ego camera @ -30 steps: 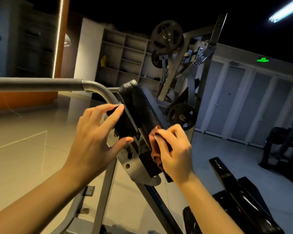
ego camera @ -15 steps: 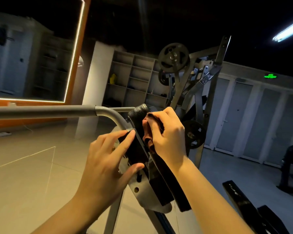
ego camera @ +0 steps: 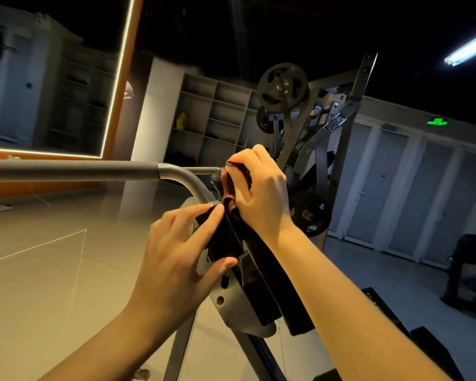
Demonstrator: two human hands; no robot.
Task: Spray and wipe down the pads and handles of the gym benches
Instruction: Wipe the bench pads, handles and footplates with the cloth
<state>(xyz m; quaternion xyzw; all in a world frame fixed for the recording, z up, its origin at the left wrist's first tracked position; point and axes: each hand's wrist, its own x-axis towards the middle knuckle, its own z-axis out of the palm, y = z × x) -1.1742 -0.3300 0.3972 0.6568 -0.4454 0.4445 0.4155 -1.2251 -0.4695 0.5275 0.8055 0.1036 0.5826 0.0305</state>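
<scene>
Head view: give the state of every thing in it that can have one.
cloth, bunched, pressed on the top of the pad
pad, tilted
right hand, grips the cloth
left hand, pinches the pad's edge
tube light, lit
exit sign, lit
doors, shut

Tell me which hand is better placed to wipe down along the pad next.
Right. The right hand grips the cloth against the top end of the pad; the left hand has no cloth and only holds the pad's side.
</scene>
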